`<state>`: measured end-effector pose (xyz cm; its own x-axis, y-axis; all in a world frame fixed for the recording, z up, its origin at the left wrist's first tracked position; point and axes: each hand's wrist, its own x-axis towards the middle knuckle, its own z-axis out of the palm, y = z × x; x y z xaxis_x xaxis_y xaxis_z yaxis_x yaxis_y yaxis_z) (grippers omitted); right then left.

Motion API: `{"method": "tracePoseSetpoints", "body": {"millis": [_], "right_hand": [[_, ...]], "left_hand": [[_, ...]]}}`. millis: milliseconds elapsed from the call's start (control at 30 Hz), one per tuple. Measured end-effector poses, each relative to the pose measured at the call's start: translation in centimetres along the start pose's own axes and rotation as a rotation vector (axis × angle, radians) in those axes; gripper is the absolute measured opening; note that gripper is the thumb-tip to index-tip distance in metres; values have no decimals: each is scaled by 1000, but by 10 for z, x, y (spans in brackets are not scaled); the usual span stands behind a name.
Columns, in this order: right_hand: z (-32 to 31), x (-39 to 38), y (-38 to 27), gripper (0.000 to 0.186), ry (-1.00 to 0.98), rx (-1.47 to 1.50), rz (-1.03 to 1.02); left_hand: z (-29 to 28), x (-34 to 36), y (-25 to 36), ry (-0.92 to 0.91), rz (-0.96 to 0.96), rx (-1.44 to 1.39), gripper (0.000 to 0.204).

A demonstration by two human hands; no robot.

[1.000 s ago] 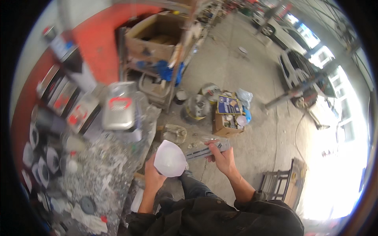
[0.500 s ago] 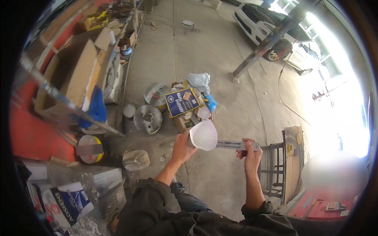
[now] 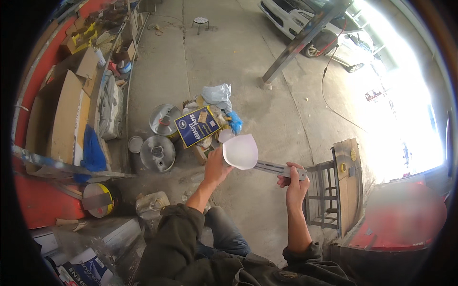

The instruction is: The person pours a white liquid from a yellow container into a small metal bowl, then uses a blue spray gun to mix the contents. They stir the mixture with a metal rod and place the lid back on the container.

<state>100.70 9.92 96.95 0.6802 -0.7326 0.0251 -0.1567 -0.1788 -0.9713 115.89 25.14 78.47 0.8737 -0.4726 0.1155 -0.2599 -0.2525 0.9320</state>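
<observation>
My left hand is closed on the edge of a pale lilac-white curled sheet, which looks like sandpaper. The sheet bends into a scoop shape, its hollow side facing up. In my right hand is the rounded end of a long grey sanding board with slots along it. The board's other end reaches left to the sheet and passes out of sight behind it. Whether the two are fastened together I cannot tell. Below the sheet, on the floor, sits a blue and yellow flat box on a heap of waste.
Metal drums stand left of the heap, near a cloudy plastic canister. Shelving with cardboard boxes lines the left. A wooden-topped stand and a red surface are at right. A post rises before a white car.
The whole view has shifted, so the floor things sit further left. Both hands keep their grips, and the board slants down more steeply toward my right hand.
</observation>
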Motion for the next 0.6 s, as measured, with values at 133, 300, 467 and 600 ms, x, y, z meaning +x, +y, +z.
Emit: {"method": "tracePoseSetpoints", "body": {"millis": [133, 300, 467, 600], "right_hand": [[10, 66, -15, 31, 25, -8, -52], [51, 181, -5, 30, -60, -91, -122], [83, 257, 29, 29, -120, -199, -149], [81, 291, 49, 30, -128, -198, -115]], "left_hand": [[10, 72, 18, 61, 23, -9, 84], [26, 147, -19, 201, -159, 91, 100], [17, 76, -121, 288, -432, -1, 99], [2, -70, -177, 428, -760, -168, 94]]}}
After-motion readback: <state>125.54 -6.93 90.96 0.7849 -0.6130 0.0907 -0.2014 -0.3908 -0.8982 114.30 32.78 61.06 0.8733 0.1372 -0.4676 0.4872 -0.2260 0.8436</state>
